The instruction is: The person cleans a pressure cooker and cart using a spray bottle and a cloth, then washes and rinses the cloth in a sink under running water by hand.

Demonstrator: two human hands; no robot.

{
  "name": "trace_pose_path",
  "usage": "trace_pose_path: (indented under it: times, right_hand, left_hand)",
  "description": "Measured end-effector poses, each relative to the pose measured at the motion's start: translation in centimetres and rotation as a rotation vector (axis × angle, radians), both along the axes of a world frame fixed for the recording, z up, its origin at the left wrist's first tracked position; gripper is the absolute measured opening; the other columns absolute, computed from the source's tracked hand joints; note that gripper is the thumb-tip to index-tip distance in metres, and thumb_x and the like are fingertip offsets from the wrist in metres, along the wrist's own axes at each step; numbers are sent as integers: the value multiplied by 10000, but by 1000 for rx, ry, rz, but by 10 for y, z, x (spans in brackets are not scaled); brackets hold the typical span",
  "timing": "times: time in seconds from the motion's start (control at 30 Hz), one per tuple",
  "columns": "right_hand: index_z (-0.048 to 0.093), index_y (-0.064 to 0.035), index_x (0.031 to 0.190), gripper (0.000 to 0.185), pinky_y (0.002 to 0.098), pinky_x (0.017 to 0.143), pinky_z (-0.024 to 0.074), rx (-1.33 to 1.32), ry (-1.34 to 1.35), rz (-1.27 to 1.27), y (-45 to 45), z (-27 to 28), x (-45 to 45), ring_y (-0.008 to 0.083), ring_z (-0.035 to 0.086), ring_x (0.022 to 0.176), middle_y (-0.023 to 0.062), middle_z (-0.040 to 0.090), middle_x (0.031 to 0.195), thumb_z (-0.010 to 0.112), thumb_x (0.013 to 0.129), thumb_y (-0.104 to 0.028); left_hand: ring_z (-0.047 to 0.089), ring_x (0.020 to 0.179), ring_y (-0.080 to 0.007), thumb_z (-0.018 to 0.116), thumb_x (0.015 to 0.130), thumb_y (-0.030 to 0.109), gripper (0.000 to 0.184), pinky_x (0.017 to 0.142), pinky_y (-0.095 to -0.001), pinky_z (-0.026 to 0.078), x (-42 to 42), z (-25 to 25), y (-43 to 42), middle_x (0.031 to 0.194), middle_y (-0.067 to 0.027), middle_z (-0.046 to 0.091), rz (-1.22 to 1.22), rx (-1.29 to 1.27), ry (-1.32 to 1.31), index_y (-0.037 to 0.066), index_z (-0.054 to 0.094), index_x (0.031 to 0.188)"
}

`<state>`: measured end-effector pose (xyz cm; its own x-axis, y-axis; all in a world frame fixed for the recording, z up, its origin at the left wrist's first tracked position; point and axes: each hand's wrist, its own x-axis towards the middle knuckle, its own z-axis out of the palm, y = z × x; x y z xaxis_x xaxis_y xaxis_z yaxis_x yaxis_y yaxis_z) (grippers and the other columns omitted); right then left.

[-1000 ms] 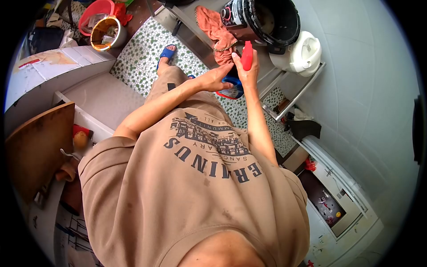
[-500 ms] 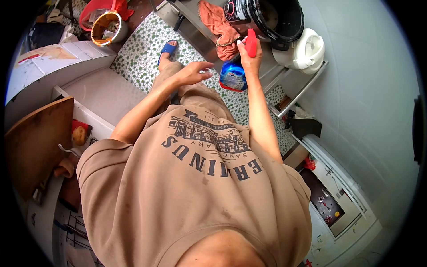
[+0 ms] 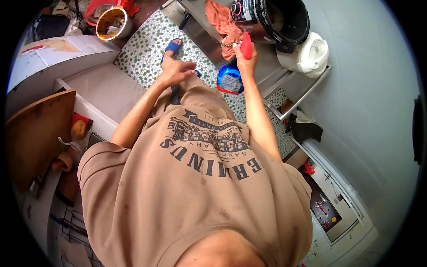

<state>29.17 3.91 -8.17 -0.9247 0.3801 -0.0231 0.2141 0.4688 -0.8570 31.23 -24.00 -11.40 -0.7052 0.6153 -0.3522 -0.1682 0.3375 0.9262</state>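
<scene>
My right hand (image 3: 247, 62) is closed around the neck of a spray bottle with a red trigger head. The bottle's blue body (image 3: 230, 80) hangs below the hand, its label facing up at me. My left hand (image 3: 177, 73) holds nothing; its fingers are stretched out above my leg, apart from the bottle. Just beyond the right hand, an orange cloth (image 3: 224, 26) hangs over the edge of a metal stand.
On the metal stand (image 3: 278, 91) are a black cooker pot (image 3: 284, 22) and a white plastic jug (image 3: 312, 55). A round bin (image 3: 126, 30) stands at the far left on the patterned tile floor (image 3: 142, 55). A wooden board (image 3: 40, 133) leans at left.
My left hand has drawn back to the left, away from the bottle. The right hand and spray bottle have shifted slightly left and lower. The whole view has tilted a little.
</scene>
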Motion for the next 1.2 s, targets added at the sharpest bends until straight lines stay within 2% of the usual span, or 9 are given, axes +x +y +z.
trace_pose_path:
  times: [0.2,0.3,0.43,0.57,0.63,0.7,0.8,1.07,1.2]
  right_hand:
    - [575,-25,999,342,377,709,477,24,145,81,-2,1,13,289,608,775,117,614,850,771,755,-163]
    - [579,-16,1053,348,299,795,482,150,158,49,-5,28,15,148,579,893,57,605,957,762,790,-152]
    - [572,-16,1014,361,392,746,456,74,241,-72,-11,50,-1,297,572,825,129,571,921,774,763,-180]
    - [575,-16,942,328,386,721,462,157,101,-67,-16,70,-30,302,579,826,129,578,900,776,754,-193]
    - [557,-14,934,351,398,724,458,159,68,-99,-19,65,-38,316,580,831,141,576,909,782,748,-210]
    - [546,-12,949,386,419,726,452,233,171,-78,-26,64,-46,336,575,829,155,573,909,787,746,-235]
    - [530,-3,1072,483,445,812,436,394,48,-64,-61,80,-60,366,521,946,196,542,1004,786,755,-263]
    - [406,12,1297,781,464,982,353,163,91,121,-96,73,-69,381,407,1177,219,441,1247,784,739,-382]
    - [278,-6,1420,839,438,1026,376,145,-42,201,-120,126,-61,347,444,1197,250,290,1419,757,757,-199]
  left_hand:
    - [649,955,-274,572,878,237,335,842,-366,468,-12,7,7,1007,-155,688,-46,-50,121,46,627,1148]
    - [616,1035,-220,568,913,187,343,901,-306,480,-27,40,10,1154,-114,639,-215,-180,88,38,585,1221]
    - [626,1021,-202,573,906,194,414,886,-313,487,-51,34,27,1132,-110,655,-204,24,-130,37,524,1285]
    - [626,1010,-201,594,892,141,460,891,-330,492,-77,37,47,1168,-132,634,-317,80,-79,26,482,1323]
    - [614,1052,-233,640,863,126,589,908,-340,490,-85,49,52,1245,-156,584,-267,148,-38,45,396,1394]
    - [428,1292,-341,725,794,168,906,1054,-387,378,-84,50,66,1469,-188,336,-196,294,238,62,155,1490]
    - [359,1338,-365,759,748,193,965,1093,-399,326,-96,64,86,1497,-200,274,-51,402,476,39,151,1481]
    - [588,1076,-367,660,785,304,646,860,-398,502,-145,74,72,1276,-151,554,88,190,388,141,415,1361]
    - [608,1012,-361,755,665,278,715,825,-407,508,-173,87,57,1191,-160,593,71,189,416,116,469,1300]
